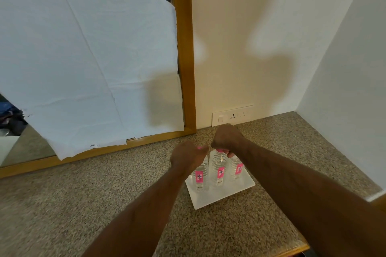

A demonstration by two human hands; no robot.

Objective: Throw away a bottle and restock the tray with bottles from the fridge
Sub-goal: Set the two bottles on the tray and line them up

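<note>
Three clear water bottles with pink labels and pink caps stand upright on a white square tray (224, 196) on the speckled counter. My left hand (187, 155) is closed around the top of the left bottle (199, 177). My right hand (227, 139) grips the tops of the middle bottle (219, 170) and the right bottle (237, 168); the caps are mostly hidden under my fingers. All three bottle bases seem to rest on the tray.
A wood-framed mirror (186, 69) covered with white paper leans at the back left. A wall socket plate (231, 116) sits just behind my hands. A white side wall (344, 89) closes the right. The counter's front edge (296, 249) runs at lower right.
</note>
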